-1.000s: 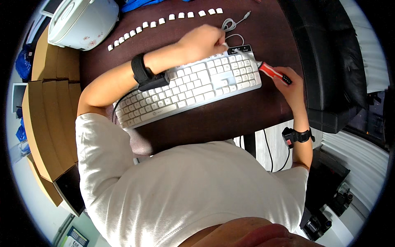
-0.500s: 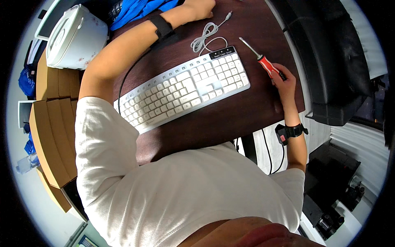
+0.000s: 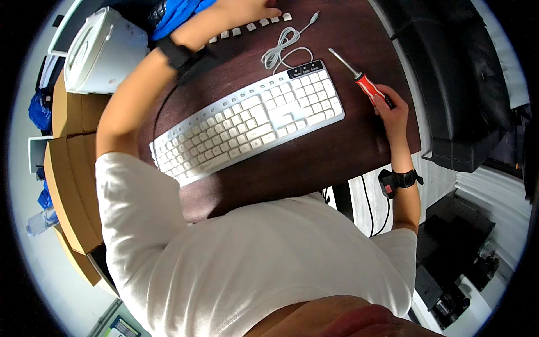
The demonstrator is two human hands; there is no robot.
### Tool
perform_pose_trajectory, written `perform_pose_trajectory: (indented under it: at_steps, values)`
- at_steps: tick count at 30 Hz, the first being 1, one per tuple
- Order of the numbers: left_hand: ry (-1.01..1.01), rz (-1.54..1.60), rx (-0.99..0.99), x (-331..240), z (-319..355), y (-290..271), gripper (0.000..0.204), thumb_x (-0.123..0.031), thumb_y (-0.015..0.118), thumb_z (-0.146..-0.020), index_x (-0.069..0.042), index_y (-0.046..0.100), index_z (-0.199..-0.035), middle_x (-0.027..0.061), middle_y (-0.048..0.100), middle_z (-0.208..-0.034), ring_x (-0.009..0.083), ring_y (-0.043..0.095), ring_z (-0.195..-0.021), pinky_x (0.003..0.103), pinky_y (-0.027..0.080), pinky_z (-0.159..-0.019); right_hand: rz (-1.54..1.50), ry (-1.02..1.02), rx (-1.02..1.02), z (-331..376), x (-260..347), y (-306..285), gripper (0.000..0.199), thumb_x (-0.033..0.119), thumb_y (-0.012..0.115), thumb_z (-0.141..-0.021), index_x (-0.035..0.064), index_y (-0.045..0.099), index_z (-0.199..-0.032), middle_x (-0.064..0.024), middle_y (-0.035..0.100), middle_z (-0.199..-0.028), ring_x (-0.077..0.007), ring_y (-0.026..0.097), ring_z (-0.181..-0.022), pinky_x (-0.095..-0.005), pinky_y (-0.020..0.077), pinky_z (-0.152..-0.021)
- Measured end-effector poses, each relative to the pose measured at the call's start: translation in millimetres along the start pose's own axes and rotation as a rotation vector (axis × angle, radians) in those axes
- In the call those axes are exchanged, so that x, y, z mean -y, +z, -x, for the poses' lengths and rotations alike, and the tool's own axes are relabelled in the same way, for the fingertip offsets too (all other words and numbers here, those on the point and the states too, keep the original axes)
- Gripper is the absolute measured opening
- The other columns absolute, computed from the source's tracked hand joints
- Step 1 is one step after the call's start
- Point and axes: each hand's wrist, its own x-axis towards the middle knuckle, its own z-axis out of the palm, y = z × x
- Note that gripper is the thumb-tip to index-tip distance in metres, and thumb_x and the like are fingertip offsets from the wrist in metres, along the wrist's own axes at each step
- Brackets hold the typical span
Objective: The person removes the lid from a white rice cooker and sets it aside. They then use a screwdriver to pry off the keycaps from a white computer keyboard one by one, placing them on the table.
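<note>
A white keyboard (image 3: 247, 128) lies slanted across the dark table, its keys facing up. Beyond it, a row of loose white keycaps (image 3: 264, 22) runs along the far side. My left hand (image 3: 247, 10) is over that row's far edge, partly cut off by the picture's top. Its thumb and a finger show slightly apart near the right-hand keycaps, with nothing visible between them. On the right, my right hand (image 3: 393, 109) grips the red and black handle of a screwdriver (image 3: 368, 85), whose metal shaft points away and to the left.
The keyboard's coiled grey cable (image 3: 278, 48) lies behind it. Blue cloth (image 3: 179, 14) and a white lidded pot (image 3: 112, 50) stand at the far left, with cardboard boxes (image 3: 76, 185) below. A black padded seat (image 3: 449, 84) borders the table's right side.
My left hand and forearm have swung to the left, uncovering the row of keycaps. My right hand keeps its grip on the screwdriver, nearly in place.
</note>
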Motion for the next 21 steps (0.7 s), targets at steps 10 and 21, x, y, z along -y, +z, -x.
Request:
perform_pose_trajectory:
  at_steps: [10, 21]
  values:
    - [-0.45, 0.259, 0.127, -10, 261, -103, 0.038, -0.032, 0.074, -0.084, -0.005, 0.065, -0.109, 0.0019, 0.06, -0.078, 0.0118, 0.055, -0.072, 0.027, 0.049, -0.062, 0.052, -0.004, -0.002, -3, -21, -13, 0.027, 0.016, 0.063, -0.093, 0.0025, 0.066, -0.116, -0.0044, 0.066, -0.1, -0.0091, 0.057, -0.074, -0.021, 0.045, -0.062]
    - [-0.762, 0.539, -0.113, -36, 406, -28, 0.019, -0.01, 0.07, -0.085, -0.003, 0.068, -0.102, 0.004, 0.064, -0.08, 0.0108, 0.058, -0.072, 0.025, 0.048, -0.065, 0.335, -0.271, 0.053, -3, 26, -3, 0.028, 0.011, 0.064, -0.092, 0.0004, 0.064, -0.118, -0.0082, 0.067, -0.103, -0.016, 0.064, -0.09, -0.0254, 0.0505, -0.078]
